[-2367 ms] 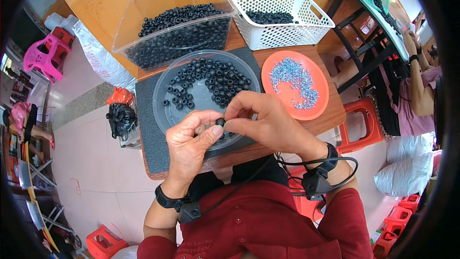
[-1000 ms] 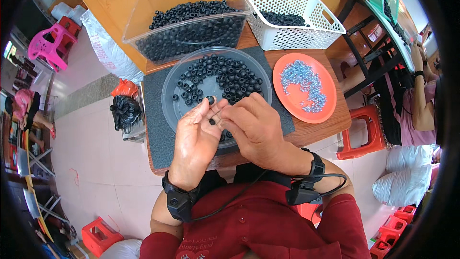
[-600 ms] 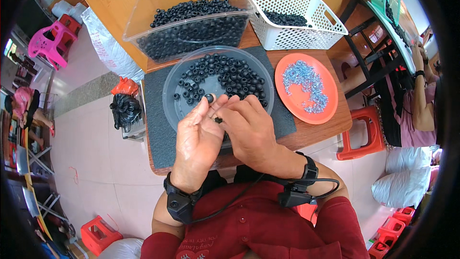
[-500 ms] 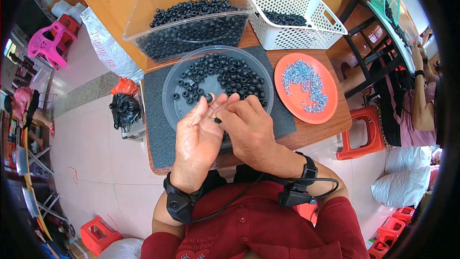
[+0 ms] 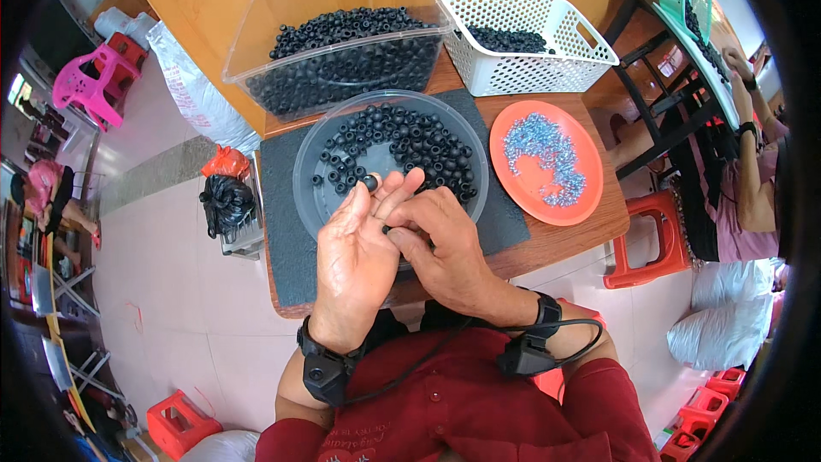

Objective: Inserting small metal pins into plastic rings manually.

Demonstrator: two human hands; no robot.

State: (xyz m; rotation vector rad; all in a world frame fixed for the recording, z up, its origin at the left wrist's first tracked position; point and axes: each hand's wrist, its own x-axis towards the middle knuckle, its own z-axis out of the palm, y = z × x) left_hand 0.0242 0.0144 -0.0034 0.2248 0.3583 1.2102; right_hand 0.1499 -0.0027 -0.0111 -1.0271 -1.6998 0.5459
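Note:
My left hand point(image 5: 357, 267), palm up, pinches a round black bead-like part point(image 5: 369, 181) between thumb and forefinger. My right hand point(image 5: 440, 244) meets its palm, and the right thumb and forefinger close on a small black piece point(image 5: 386, 230), mostly hidden by the fingers. Both hands are over the near rim of a round clear tub point(image 5: 308, 197) holding many black parts point(image 5: 432, 150) with holes. To the right, an orange plate point(image 5: 547, 210) carries small shiny bluish pieces point(image 5: 547, 150).
A large clear bin point(image 5: 248, 77) of black parts stands at the back, beside a white perforated basket point(image 5: 522, 79) with more. A dark mat point(image 5: 286, 282) lies under the tub. At the right, another person's arms point(image 5: 748, 154) reach over a table; a red stool point(image 5: 650, 239) stands nearer.
My right fingers have shifted slightly left over the left palm, covering more of the small black piece. The left hand still pinches the round part. The whole view has moved slightly.

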